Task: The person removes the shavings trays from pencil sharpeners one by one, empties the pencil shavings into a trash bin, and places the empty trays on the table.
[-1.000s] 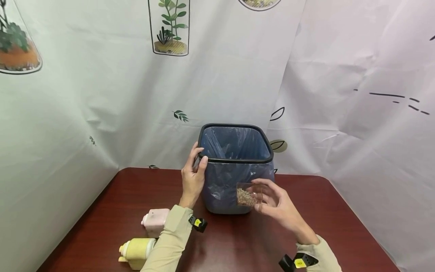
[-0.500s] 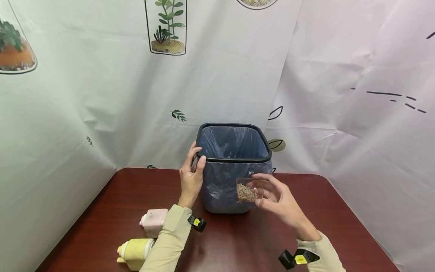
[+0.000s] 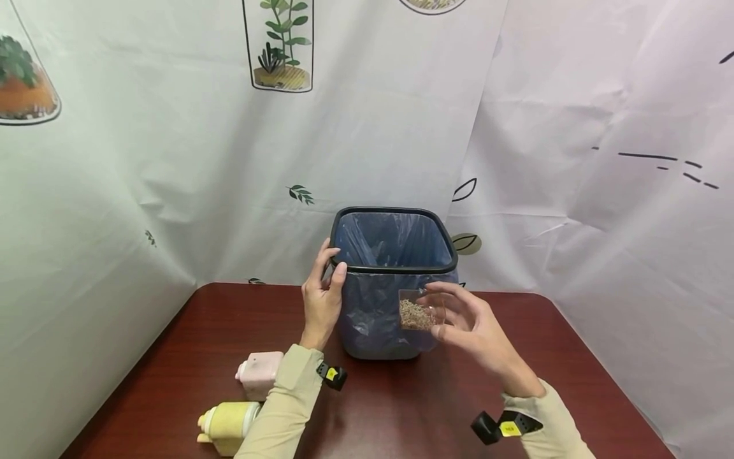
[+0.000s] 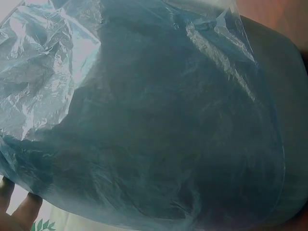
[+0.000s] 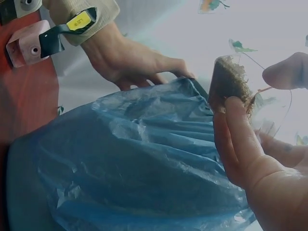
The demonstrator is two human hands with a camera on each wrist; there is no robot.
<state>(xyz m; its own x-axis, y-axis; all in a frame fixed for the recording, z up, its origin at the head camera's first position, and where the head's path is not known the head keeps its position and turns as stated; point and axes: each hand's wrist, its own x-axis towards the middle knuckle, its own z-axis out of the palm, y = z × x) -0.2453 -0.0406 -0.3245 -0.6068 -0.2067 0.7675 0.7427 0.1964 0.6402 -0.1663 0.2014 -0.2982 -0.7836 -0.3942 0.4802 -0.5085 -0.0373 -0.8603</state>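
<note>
A trash bin (image 3: 373, 319) lined with a blue plastic bag stands upright on the table, its black rim (image 3: 401, 270) facing up. My left hand (image 3: 322, 303) grips that rim at the left front corner, thumb in front and fingers along the left side. In front of the bin's right side, below the rim, my right hand (image 3: 473, 325) holds a small clear plastic container (image 3: 417, 310) by its right end. Brown granular bits (image 5: 232, 79) lie inside the container. The left wrist view is mostly filled by the bag (image 4: 168, 120), with fingertips (image 4: 26, 209) at its lower left.
To the left of my left forearm, a pink bottle (image 3: 260, 375) and a yellow bottle (image 3: 229, 424) lie on the dark red table (image 3: 241, 319). Right behind the bin hangs a white printed curtain (image 3: 373, 127), which also runs along both sides.
My right hand has risen a little with the clear container, closer to the bin's rim. The left hand keeps its place on the rim, and the bin stays put.
</note>
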